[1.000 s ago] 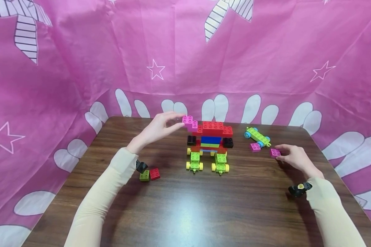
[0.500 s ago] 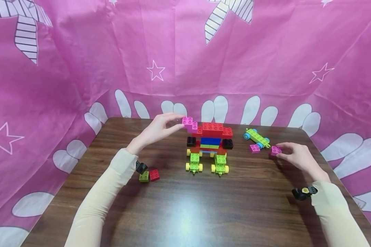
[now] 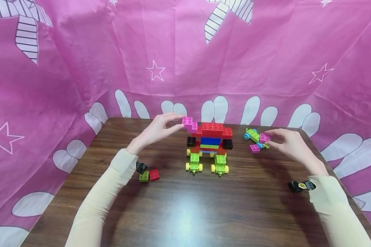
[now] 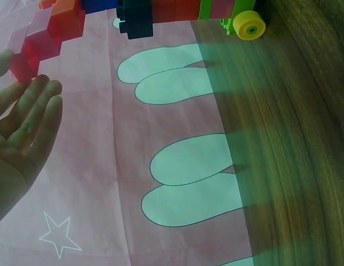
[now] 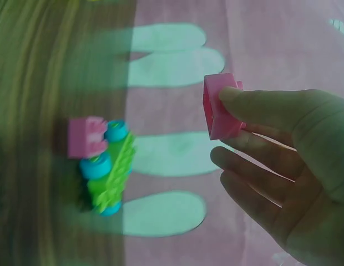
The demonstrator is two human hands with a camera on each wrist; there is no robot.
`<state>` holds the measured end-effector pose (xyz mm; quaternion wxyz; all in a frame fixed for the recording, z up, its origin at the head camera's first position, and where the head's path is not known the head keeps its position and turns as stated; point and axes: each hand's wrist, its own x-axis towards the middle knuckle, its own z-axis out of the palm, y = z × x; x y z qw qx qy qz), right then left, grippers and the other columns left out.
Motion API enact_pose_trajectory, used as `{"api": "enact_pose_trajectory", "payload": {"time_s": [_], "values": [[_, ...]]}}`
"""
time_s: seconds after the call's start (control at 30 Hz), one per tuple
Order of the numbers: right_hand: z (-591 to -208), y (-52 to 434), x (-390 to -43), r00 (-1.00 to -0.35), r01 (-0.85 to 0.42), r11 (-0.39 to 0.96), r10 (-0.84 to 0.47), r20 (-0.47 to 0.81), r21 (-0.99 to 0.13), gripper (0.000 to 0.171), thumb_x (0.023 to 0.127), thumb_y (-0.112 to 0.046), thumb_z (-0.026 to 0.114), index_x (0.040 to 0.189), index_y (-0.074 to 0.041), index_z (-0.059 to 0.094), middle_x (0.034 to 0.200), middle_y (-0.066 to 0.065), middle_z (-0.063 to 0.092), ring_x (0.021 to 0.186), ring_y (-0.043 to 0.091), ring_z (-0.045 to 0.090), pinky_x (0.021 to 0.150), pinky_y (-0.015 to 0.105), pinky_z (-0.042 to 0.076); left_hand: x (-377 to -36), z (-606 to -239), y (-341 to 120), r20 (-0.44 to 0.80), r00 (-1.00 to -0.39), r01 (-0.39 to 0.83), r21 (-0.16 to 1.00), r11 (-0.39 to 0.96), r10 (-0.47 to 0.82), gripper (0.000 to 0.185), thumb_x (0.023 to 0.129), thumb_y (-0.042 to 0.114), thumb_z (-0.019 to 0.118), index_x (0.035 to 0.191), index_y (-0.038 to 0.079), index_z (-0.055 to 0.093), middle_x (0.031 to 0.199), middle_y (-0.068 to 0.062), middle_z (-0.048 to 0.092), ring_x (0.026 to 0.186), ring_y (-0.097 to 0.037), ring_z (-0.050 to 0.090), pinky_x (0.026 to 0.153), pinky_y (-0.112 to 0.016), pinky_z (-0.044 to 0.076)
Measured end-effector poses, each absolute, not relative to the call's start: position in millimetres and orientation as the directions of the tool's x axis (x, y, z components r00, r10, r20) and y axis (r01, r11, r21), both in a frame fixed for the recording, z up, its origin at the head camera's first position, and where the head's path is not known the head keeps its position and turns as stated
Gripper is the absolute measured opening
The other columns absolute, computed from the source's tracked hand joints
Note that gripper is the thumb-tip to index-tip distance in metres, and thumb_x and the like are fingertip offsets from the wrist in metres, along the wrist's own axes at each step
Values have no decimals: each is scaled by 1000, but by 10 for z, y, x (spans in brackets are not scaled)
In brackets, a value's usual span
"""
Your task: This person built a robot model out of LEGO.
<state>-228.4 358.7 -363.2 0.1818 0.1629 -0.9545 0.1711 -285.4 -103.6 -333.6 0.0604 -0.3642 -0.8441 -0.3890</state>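
A block figure [image 3: 211, 141] of red, blue, black and green toy bricks stands on yellow-wheeled green bases at mid-table. Two pink bricks step outward from its upper left side. My left hand [image 3: 154, 132] pinches the outermost pink brick [image 3: 187, 120] between thumb and fingers; in the left wrist view that brick [image 4: 22, 61] joins the row. My right hand [image 3: 292, 145] pinches a loose pink brick [image 3: 264, 138], held above the table. The right wrist view shows this brick [image 5: 222, 108] between thumb and forefinger, its hollow underside partly visible.
Right of the figure, a green wheeled base [image 3: 252, 134] with blue wheels lies beside another pink brick [image 3: 255, 148]. A green brick [image 3: 144, 176] and a red brick [image 3: 154, 175] lie near the left wrist. Pink patterned cloth [image 3: 185, 68] hangs behind the wooden table [image 3: 235, 206].
My right hand has lifted the pink brick from the table and moved it left, so it now overlaps the green wheeled base in the head view. The left hand keeps its place.
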Motion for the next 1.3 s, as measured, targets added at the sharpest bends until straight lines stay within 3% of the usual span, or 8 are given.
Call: {"api": "enact_pose_trajectory", "payload": {"time_s": [0.17,0.4,0.5,0.63,0.73,1.3], "values": [[-3486,3437,-2275,-876,-404,880,-292,384,-252,36,79,-17,83,113,-8,74,106,12,76,103,33,69,88,47,49,-2866,-3351,-1038,383,-724,665,609,432,573,43,95,24,68,135,11,62,130,-7,66,109,-23,65,96,-43,54],[-3319,3246,-2283,-855,-451,861,-341,391,-236,36,80,-19,82,114,-10,73,105,9,76,102,29,69,87,48,51,-2874,-3358,-1038,391,-715,676,598,431,579,42,94,23,68,134,11,62,129,-5,67,108,-19,64,95,-38,55],[-3252,3166,-2292,-840,-469,856,-355,410,-220,35,81,-20,82,114,-13,74,103,5,77,99,26,69,85,39,51,-2869,-3354,-1035,393,-717,674,602,429,575,42,94,22,68,134,11,63,129,-6,67,108,-18,64,95,-40,55],[-3176,3082,-2308,-830,-482,846,-358,426,-228,36,80,-19,83,115,-14,74,103,1,77,95,22,71,81,14,47,-2869,-3350,-1034,399,-718,672,613,416,570,41,93,20,69,133,10,63,129,-7,67,111,-21,64,97,-46,54],[-3133,3030,-2313,-824,-500,831,-371,427,-242,37,80,-18,82,116,-14,73,104,1,77,95,22,72,82,2,41,-2879,-3354,-1039,402,-716,672,617,409,570,40,93,21,69,132,10,64,129,-8,67,112,-21,64,97,-48,54],[-3090,2779,-2350,-785,-584,749,-422,453,-314,39,81,-18,82,119,-17,73,106,-3,77,91,12,73,82,-2,43,-2889,-3380,-1056,409,-710,679,614,402,574,40,93,23,69,131,11,64,126,-7,69,110,-20,64,94,-49,54]]}}
